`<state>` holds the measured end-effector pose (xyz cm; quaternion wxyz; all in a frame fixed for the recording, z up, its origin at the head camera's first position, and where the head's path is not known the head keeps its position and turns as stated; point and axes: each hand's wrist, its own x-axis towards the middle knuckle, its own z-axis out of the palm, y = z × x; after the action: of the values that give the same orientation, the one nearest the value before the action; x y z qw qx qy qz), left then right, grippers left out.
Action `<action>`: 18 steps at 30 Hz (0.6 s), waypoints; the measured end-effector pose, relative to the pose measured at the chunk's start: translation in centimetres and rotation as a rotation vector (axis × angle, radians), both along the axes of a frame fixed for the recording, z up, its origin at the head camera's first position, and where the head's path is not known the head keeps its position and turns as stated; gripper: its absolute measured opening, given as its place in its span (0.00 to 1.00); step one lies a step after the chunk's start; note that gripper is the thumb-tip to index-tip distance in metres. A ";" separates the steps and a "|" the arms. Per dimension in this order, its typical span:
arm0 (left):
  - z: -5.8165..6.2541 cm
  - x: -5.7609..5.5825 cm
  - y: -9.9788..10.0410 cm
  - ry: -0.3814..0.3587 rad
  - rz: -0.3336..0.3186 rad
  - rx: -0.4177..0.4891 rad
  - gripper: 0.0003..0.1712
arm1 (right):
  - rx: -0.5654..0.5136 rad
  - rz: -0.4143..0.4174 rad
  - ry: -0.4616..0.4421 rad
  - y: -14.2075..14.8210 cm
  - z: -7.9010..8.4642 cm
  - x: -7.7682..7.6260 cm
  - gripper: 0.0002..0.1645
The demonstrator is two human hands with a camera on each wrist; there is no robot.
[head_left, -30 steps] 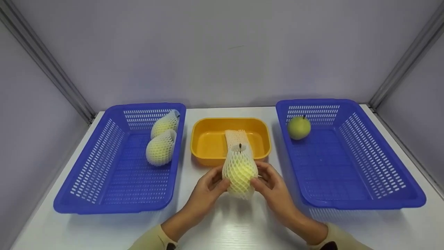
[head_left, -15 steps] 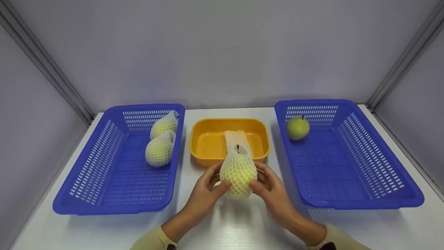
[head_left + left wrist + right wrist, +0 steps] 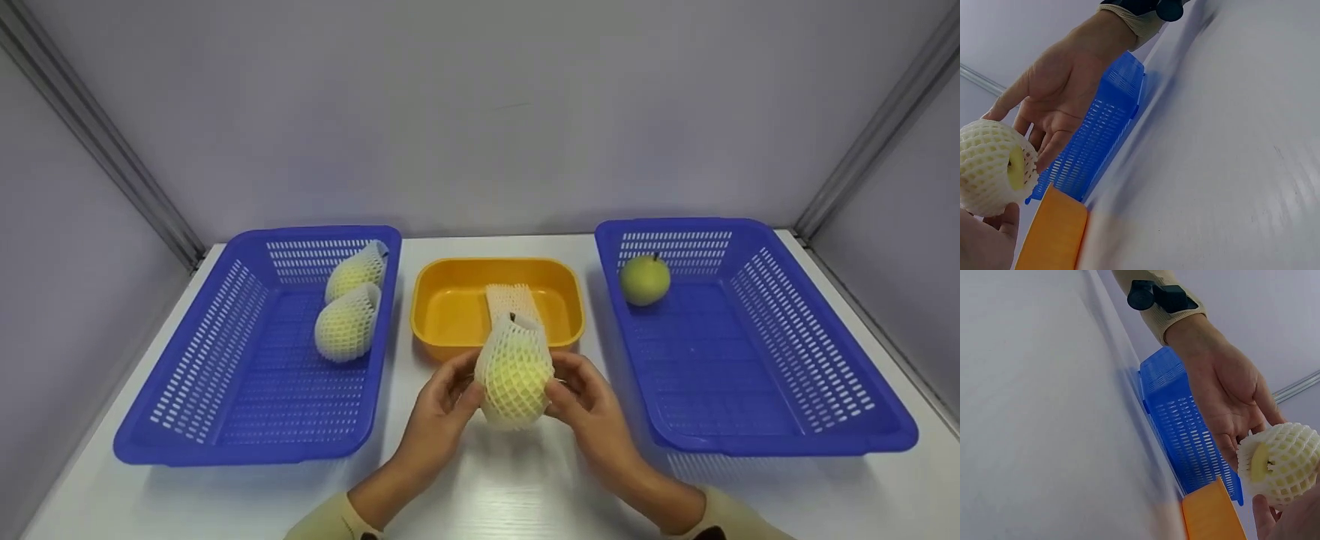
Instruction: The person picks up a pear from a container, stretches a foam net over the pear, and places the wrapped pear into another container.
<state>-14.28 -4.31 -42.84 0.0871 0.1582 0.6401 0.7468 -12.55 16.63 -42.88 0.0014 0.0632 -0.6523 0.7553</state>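
Note:
A pale green pear [image 3: 516,382] in a white foam net sleeve is held upright above the table between both hands, its dark stem showing at the sleeve's top. My left hand [image 3: 441,412] grips it from the left, thumb in front and fingers behind. From the right, my right hand [image 3: 596,412] grips it in the same way. Both wrist views show the pear's bare underside through the sleeve's lower opening. Just behind the held pear, another foam net sleeve [image 3: 511,301] lies flat in a yellow bin [image 3: 442,346].
To the left stands a blue basket [image 3: 247,453] with two sleeved pears [image 3: 346,327] along its right wall. A bare green pear [image 3: 645,280] sits at the back left of the blue basket [image 3: 787,444] on the right. Grey walls [image 3: 480,135] enclose the white table [image 3: 502,495].
The sleeved pear has tilted and turned slightly in the hands, and its stem shows less above the sleeve. The left thumb has shifted to the pear's edge. Baskets and bin stay put.

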 end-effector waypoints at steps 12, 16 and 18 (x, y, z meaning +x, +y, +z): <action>-0.1 0.0 0.2 -0.056 -0.059 -0.037 0.41 | 0.004 0.028 -0.038 -0.1 0.2 -0.1 0.31; -0.1 -0.1 0.1 -0.056 -0.035 -0.021 0.35 | -0.006 -0.012 -0.023 0.0 0.2 -0.2 0.27; 0.0 -0.1 0.0 -0.056 -0.015 -0.019 0.33 | -0.019 -0.019 -0.009 0.0 0.3 -0.2 0.25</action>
<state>-14.39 -4.27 -42.86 0.1120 0.1414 0.6433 0.7441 -12.73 16.61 -42.63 0.0062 0.0537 -0.6458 0.7616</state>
